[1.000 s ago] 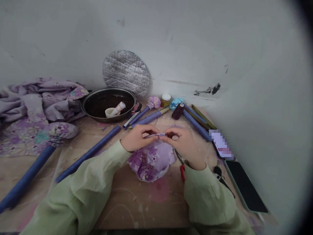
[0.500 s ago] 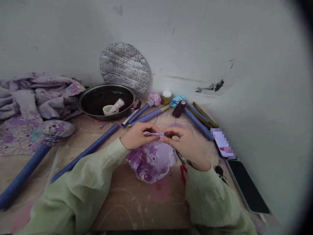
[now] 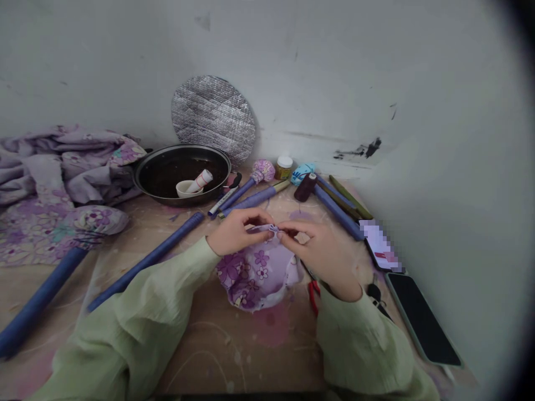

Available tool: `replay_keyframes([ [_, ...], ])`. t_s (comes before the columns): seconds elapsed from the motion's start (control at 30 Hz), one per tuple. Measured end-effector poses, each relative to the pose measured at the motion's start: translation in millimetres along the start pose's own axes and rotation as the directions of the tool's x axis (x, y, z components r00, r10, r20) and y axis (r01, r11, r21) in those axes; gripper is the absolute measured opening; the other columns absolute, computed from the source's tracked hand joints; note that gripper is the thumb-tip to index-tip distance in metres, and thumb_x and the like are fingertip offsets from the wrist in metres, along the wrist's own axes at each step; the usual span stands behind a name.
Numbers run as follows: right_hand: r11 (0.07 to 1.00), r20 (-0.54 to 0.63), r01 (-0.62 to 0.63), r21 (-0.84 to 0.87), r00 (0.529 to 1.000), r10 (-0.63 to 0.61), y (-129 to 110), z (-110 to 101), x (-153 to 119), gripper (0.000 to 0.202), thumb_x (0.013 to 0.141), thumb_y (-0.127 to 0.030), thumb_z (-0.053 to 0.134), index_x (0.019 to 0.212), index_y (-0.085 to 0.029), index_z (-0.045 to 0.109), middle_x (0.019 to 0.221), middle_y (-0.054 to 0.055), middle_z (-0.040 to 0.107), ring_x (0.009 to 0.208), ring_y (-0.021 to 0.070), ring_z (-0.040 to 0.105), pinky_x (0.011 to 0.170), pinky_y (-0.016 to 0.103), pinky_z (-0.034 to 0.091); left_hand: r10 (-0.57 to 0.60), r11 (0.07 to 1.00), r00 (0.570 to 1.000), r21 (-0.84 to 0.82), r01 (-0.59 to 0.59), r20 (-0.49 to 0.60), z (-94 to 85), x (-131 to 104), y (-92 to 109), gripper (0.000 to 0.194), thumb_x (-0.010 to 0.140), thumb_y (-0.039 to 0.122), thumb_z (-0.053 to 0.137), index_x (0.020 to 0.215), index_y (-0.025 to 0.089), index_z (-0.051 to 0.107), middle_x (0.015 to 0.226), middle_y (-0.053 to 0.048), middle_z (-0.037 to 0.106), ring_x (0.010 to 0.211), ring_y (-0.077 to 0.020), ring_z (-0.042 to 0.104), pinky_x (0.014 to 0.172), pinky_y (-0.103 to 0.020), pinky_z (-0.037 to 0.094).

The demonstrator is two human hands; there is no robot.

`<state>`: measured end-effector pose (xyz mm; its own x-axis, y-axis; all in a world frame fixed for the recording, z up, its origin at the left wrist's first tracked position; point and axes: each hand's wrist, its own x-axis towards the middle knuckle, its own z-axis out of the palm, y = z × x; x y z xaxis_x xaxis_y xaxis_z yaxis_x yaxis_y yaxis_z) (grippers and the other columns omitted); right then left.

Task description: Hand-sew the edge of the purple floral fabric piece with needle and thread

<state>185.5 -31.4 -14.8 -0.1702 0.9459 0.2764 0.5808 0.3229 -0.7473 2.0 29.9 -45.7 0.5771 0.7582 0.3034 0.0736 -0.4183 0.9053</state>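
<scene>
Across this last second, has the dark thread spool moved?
No. Judged against the white-lidded jar, the dark thread spool has shifted neither way; only the whole view moved slightly.

Likely home craft table (image 3: 251,362): thread (image 3: 305,188), cloth (image 3: 271,264), pan (image 3: 163,174)

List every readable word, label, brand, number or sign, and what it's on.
No text is legible.
Marker pen: dark printing on the barrel, too small to read.
White-lidded jar: any label print too blurred to read.
Lit phone: screen pixelated, unreadable.
Held floral cloth: flower print, no lettering visible.
</scene>
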Motion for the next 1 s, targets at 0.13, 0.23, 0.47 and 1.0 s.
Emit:
replay_keyframes([
  [0.13, 1.0, -0.034, -0.011, 0.002, 0.999, 0.011, 0.2, 0.4, -0.4, 0.013, 0.08, -0.02, 0.064, 0.087, -0.025, 0.075, 0.087, 0.002, 0.077, 0.078, 0.0201, 0.071, 0.07, 0.033, 0.056, 0.006, 0.999, 1.0, -0.053, -0.007, -0.018, 1.6, -0.3, 1.0, 0.016, 0.078, 0.025, 0.068, 0.086, 0.012, 0.066, 0.083, -0.005, 0.068, 0.077, -0.0134, 0.063, 0.074, -0.026, 0.05],
  [0.23, 1.0, -0.071, -0.024, -0.011, 0.997, 0.023, 0.3, 1.3, -0.3, 0.013, 0.079, -0.021, 0.065, 0.088, -0.023, 0.073, 0.082, 0.002, 0.076, 0.072, 0.0187, 0.07, 0.068, 0.032, 0.056, 0.001, 0.997, 0.999, -0.071, -0.003, -0.034, 2.7, -0.7, 1.8, 0.016, 0.077, 0.025, 0.069, 0.086, 0.012, 0.066, 0.083, -0.006, 0.069, 0.077, -0.0139, 0.063, 0.074, -0.026, 0.051],
  [0.47, 0.999, -0.082, 0.016, -0.038, 0.996, -0.019, -0.7, 0.8, -1.3, 0.011, 0.081, -0.021, 0.063, 0.087, -0.022, 0.073, 0.084, 0.002, 0.076, 0.072, 0.0171, 0.069, 0.066, 0.029, 0.055, 0.001, 0.998, 0.999, -0.055, -0.004, -0.041, 2.8, -1.9, 3.4, 0.015, 0.076, 0.025, 0.07, 0.081, 0.011, 0.066, 0.078, -0.005, 0.068, 0.072, -0.0129, 0.061, 0.069, -0.025, 0.05],
  [1.0, 0.999, -0.053, 0.035, -0.021, 0.998, -0.036, -4.3, -1.7, -0.9, 0.007, 0.083, -0.02, 0.061, 0.083, -0.018, 0.068, 0.08, 0.0, 0.073, 0.069, 0.0113, 0.064, 0.063, 0.02, 0.05, 0.002, 0.999, 0.999, -0.041, -0.003, -0.035, 3.5, -1.7, 5.7, 0.016, 0.076, 0.026, 0.07, 0.081, 0.011, 0.067, 0.077, -0.005, 0.068, 0.07, -0.013, 0.06, 0.067, -0.025, 0.048],
])
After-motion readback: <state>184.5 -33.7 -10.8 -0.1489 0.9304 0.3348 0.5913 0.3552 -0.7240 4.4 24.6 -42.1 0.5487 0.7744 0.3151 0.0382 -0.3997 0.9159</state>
